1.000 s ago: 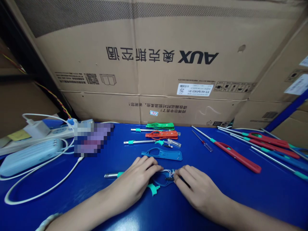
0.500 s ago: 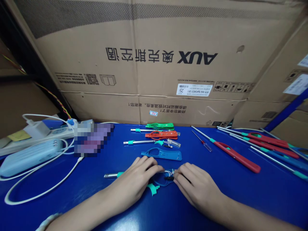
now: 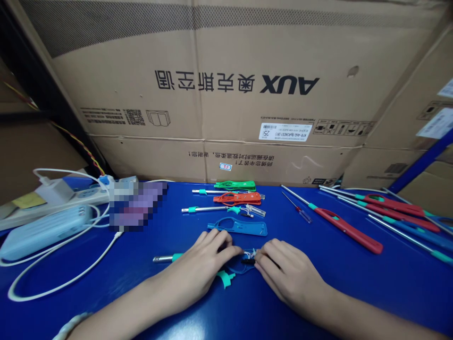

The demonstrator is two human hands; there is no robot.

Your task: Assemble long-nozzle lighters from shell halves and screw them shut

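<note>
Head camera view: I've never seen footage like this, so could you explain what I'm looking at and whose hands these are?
There is no machine: a person wears a camera on the head, looking down at their own bare hands. The left hand lies on a half-open blue lighter, the right hand touches its thin wires. On the blue table lie more lighter shells, long red lighters and a screwdriver; a power strip sits left, cardboard boxes behind.
</note>
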